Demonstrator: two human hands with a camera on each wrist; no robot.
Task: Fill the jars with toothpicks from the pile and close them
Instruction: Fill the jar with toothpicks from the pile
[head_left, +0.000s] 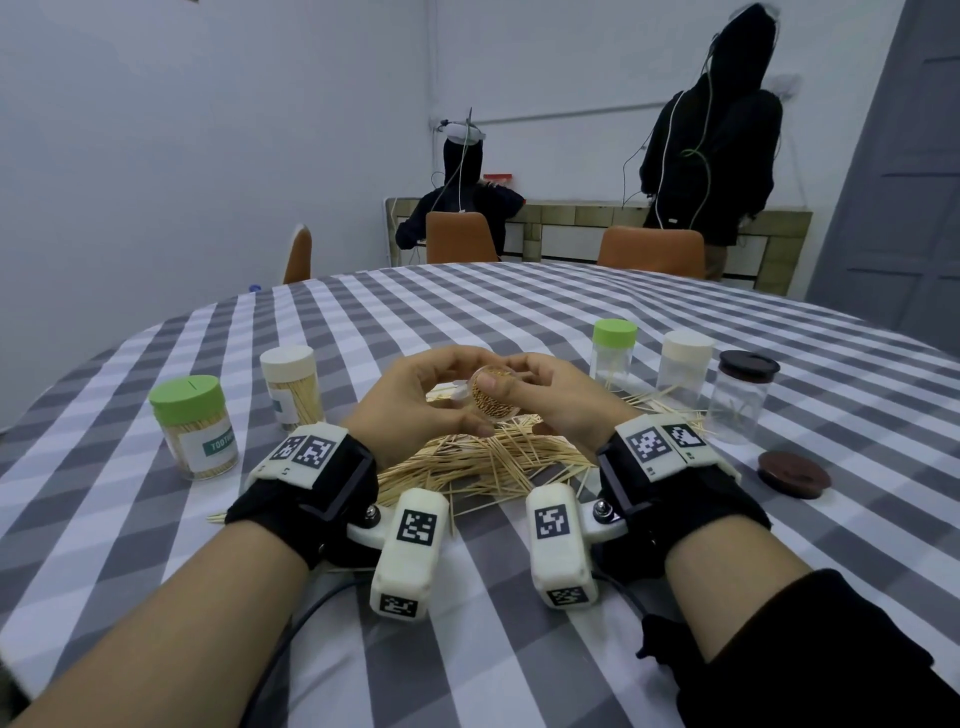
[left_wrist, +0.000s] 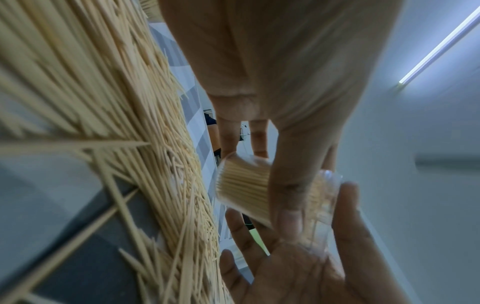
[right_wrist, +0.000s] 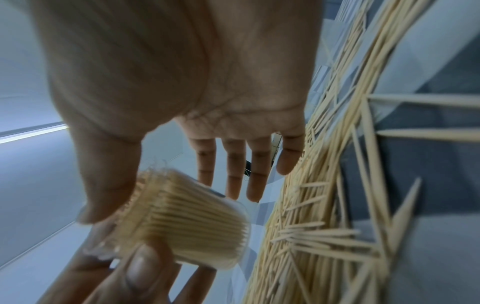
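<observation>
A clear lidless jar (head_left: 493, 402) packed with toothpicks is held tilted above the toothpick pile (head_left: 483, 457), its mouth turned toward me. My left hand (head_left: 415, 405) grips the jar; in the left wrist view its thumb (left_wrist: 285, 185) lies across the jar's side (left_wrist: 244, 185). My right hand (head_left: 561, 400) is beside the jar with straight fingers (right_wrist: 233, 164), and its thumb (right_wrist: 103, 195) touches the toothpick tips at the jar's mouth (right_wrist: 189, 222). The pile (right_wrist: 324, 205) lies directly under both hands.
Two full lidded jars stand at the left: green lid (head_left: 192, 426) and cream lid (head_left: 291, 387). At the right stand three near-empty jars with green (head_left: 613, 353), cream (head_left: 683, 369) and dark (head_left: 743, 395) lids. A loose brown lid (head_left: 792, 474) lies on the checked tablecloth (head_left: 467, 322).
</observation>
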